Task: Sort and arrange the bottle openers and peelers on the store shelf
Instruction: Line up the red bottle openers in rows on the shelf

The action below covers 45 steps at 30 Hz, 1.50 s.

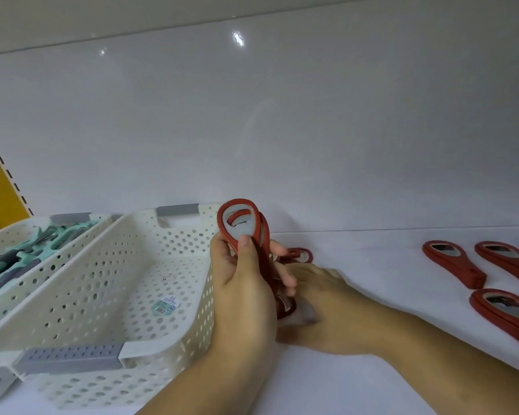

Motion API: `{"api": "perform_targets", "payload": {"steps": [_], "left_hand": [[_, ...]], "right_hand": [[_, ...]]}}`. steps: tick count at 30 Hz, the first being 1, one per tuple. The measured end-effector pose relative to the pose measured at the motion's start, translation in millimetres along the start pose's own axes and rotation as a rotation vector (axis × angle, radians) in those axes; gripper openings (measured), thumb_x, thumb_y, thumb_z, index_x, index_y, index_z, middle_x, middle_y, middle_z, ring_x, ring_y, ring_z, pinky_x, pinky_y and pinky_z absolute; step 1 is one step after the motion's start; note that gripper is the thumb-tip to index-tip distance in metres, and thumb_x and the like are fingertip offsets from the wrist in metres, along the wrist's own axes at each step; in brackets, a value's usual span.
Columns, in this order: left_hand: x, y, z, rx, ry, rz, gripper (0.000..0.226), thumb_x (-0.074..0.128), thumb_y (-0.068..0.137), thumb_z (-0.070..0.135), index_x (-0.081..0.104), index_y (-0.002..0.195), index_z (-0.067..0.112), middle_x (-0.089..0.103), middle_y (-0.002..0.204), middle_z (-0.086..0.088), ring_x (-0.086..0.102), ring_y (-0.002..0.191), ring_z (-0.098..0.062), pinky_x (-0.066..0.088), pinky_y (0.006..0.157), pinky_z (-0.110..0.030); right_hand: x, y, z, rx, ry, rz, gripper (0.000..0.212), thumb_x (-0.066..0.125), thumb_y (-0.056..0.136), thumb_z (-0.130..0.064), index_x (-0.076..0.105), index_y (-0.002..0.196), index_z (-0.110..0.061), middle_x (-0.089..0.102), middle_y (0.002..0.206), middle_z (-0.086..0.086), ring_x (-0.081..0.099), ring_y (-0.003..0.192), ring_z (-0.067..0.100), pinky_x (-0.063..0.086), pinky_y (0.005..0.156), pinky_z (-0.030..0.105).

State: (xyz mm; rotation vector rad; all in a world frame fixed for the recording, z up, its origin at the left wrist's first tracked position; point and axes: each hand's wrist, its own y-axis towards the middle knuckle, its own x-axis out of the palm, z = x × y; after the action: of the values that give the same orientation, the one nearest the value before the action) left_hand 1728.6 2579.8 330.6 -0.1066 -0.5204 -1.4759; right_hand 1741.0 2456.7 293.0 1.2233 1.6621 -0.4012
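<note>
A white store shelf (357, 384) backed by a glossy white panel (282, 130) carries two perforated white baskets side by side at left. The nearer, larger basket (177, 244), with grey handles, holds only a label sticker (165, 305) on its floor; the basket at far left (6, 239) is filled with teal-and-grey peelers (18, 259). A person's left hand (240, 283), just beside the larger basket's right wall, grips a bunch of red bottle openers (241, 223) upright, thumb pressed across the front, fingers curled round the handles. The right hand (327, 298) lies low over the shelf behind it, reaching toward more red openers (286, 307) lying there; its fingers are blurred and partly hidden, so whether they are spread or pinching cannot be told. Another red opener (301, 254) lies just beyond. Well apart at right, three stacks of red openers (453, 263) (507, 262) (504, 310) rest flat on the shelf.
</note>
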Motion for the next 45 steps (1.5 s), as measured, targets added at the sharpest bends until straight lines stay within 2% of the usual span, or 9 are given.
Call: {"api": "perform_targets", "payload": {"steps": [8, 14, 20, 23, 27, 32, 35, 42, 45], "left_hand": [[3.8, 0.6, 1.2, -0.118, -0.073, -0.007, 0.027, 0.033, 0.103, 0.014, 0.056, 0.115, 0.018, 0.073, 0.092, -0.006, 0.068, 0.062, -0.016, 0.053, 0.045, -0.027], [2.8, 8.4, -4.5, -0.19, -0.142, 0.061, 0.034, 0.041, 0.099, 0.004, 0.058, 0.113, 0.03, 0.068, 0.109, -0.011, 0.068, 0.092, -0.017, 0.055, 0.075, -0.024], [2.3, 10.2, -7.7, -0.252, -0.18, -0.007, 0.036, 0.039, 0.096, -0.003, 0.053, 0.117, 0.023, 0.063, 0.086, -0.016, 0.063, 0.073, -0.026, 0.056, 0.067, -0.035], [1.8, 7.8, -7.6, -0.328, -0.182, -0.05, 0.054, 0.031, 0.085, -0.014, 0.053, 0.109, 0.029, 0.061, 0.069, -0.009, 0.051, 0.055, -0.021, 0.043, 0.045, -0.026], [2.3, 4.3, -5.1, -0.403, -0.168, -0.034, 0.058, 0.031, 0.081, -0.011, 0.055, 0.111, 0.033, 0.056, 0.056, -0.003, 0.042, 0.047, -0.017, 0.035, 0.044, -0.023], [0.0, 4.4, -10.9, -0.568, -0.187, -0.028, 0.017, 0.049, 0.094, 0.019, 0.064, 0.103, 0.016, 0.056, 0.065, -0.01, 0.054, 0.049, -0.023, 0.056, 0.052, -0.034], [1.3, 0.8, -10.5, -0.734, -0.221, -0.064, 0.032, 0.054, 0.091, 0.036, 0.066, 0.089, 0.006, 0.053, 0.069, -0.013, 0.059, 0.051, -0.029, 0.058, 0.056, -0.041], [10.5, 4.2, -7.9, -0.805, -0.271, -0.328, 0.064, 0.035, 0.099, 0.022, 0.069, 0.053, -0.005, 0.064, 0.049, -0.015, 0.06, 0.036, -0.016, 0.048, 0.036, -0.019], [9.1, 4.6, -11.6, -0.909, -0.194, -0.374, 0.04, 0.038, 0.093, 0.007, 0.072, 0.079, -0.009, 0.067, 0.06, -0.021, 0.061, 0.039, -0.017, 0.046, 0.035, -0.02]], "right_hand": [[6.6, 3.4, 17.4, 0.005, 0.185, 0.16, 0.025, 0.051, 0.08, -0.046, 0.067, 0.095, -0.035, 0.06, 0.103, -0.021, 0.055, 0.104, 0.004, 0.047, 0.09, 0.029], [-16.2, -0.7, 27.9, 0.333, 0.322, 0.822, 0.023, 0.044, 0.096, -0.021, 0.049, 0.074, -0.027, 0.056, 0.067, -0.005, 0.054, 0.065, 0.018, 0.046, 0.065, 0.037], [-10.0, -6.5, 25.7, 0.452, 0.149, 0.223, 0.022, 0.067, 0.077, -0.048, 0.065, 0.096, -0.037, 0.056, 0.1, -0.014, 0.054, 0.092, 0.002, 0.048, 0.087, 0.028], [-12.6, -2.9, 23.2, 0.51, -0.059, 0.203, 0.041, 0.063, 0.076, -0.059, 0.061, 0.109, -0.033, 0.048, 0.112, -0.013, 0.042, 0.11, 0.008, 0.037, 0.098, 0.027], [-16.1, -5.9, 22.2, 0.575, -0.035, 0.257, 0.02, 0.057, 0.088, -0.044, 0.047, 0.091, -0.027, 0.054, 0.092, -0.009, 0.05, 0.09, 0.016, 0.041, 0.075, 0.029], [-24.0, 0.0, 21.4, 0.638, 0.704, 0.652, 0.02, 0.056, 0.093, -0.015, 0.059, 0.074, -0.013, 0.052, 0.056, -0.004, 0.043, 0.054, 0.015, 0.035, 0.049, 0.024], [-30.5, -3.0, 14.2, 0.575, 1.117, 0.533, 0.01, 0.059, 0.089, -0.007, 0.062, 0.08, -0.009, 0.047, 0.052, -0.003, 0.033, 0.041, 0.007, 0.023, 0.038, 0.017], [-31.9, -5.0, 11.3, 0.591, 1.149, 0.392, 0.027, 0.067, 0.082, -0.006, 0.058, 0.105, -0.017, 0.066, 0.07, -0.003, 0.059, 0.052, 0.008, 0.037, 0.048, 0.017], [-33.9, -4.2, 13.2, 0.574, 1.291, 0.413, 0.016, 0.055, 0.086, -0.003, 0.056, 0.099, -0.012, 0.07, 0.072, 0.006, 0.056, 0.059, 0.018, 0.03, 0.058, 0.025]]}}
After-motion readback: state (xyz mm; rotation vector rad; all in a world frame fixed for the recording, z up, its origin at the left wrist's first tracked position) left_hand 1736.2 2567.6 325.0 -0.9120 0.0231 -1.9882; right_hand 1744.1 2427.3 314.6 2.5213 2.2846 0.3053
